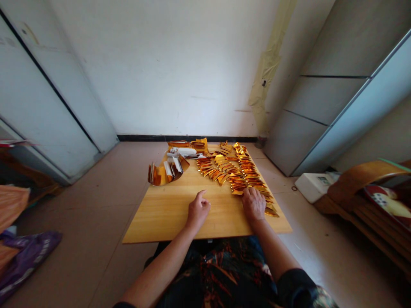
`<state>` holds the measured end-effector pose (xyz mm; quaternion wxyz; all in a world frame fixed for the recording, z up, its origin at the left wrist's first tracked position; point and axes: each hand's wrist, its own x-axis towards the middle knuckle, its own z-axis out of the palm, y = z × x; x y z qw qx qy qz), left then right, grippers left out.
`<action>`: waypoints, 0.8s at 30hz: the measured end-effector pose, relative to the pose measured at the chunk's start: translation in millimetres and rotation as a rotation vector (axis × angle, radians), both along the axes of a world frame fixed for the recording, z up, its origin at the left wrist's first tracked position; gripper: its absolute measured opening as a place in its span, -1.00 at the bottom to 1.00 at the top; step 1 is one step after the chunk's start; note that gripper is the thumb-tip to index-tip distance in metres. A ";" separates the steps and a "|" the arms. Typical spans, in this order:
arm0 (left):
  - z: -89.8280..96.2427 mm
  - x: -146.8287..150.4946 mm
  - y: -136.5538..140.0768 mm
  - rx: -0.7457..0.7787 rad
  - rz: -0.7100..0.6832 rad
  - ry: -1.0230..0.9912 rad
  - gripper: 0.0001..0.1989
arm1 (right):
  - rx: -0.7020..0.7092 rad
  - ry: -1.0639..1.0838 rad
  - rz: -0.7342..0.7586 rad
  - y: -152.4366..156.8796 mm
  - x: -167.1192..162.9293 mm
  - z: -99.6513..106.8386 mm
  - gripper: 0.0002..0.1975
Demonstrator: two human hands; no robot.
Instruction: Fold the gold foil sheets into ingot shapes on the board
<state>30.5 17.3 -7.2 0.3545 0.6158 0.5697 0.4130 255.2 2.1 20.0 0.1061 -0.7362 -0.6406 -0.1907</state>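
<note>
Above the bare middle of the wooden table [167, 218], my left hand [198, 209] is loosely curled, its index finger and thumb apart and nothing visible between them. My right hand [254, 204] is at the near end of the rows of folded gold paper pieces [250, 167]. Its fingers are bent down on a folded gold paper piece [237, 192], and the fingertips are partly hidden. More of these shiny pieces fan out in curved rows [221, 169] across the table's right half.
A curved stack of gold and white paper sheets [168, 171] lies at the table's left, with another paper pile [188, 148] behind it. The white wall [180, 68] stands beyond. A white box [311, 187] and a wooden chair [356, 184] are at right, a purple bag [32, 261] at left.
</note>
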 end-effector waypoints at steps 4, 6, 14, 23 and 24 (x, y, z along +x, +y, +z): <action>-1.6 -0.1 0.1 0.007 -0.007 0.005 -0.53 | 0.001 0.000 -0.008 -2.2 -1.4 1.7 -0.95; -2.8 -0.1 0.4 0.016 -0.004 0.010 -0.53 | 0.014 0.003 -0.001 -3.9 -1.2 2.3 -0.95; -3.1 -0.3 0.5 0.043 0.003 -0.027 -0.53 | 0.090 0.088 0.265 -29.8 -21.2 -9.8 -0.84; 4.3 -29.6 8.9 0.290 0.131 0.085 -0.78 | -0.058 0.224 0.666 -15.7 -68.9 -16.0 -0.84; 5.5 -37.1 11.2 0.330 0.158 0.142 -0.79 | -0.066 0.219 0.674 -10.3 -71.9 -14.4 -0.83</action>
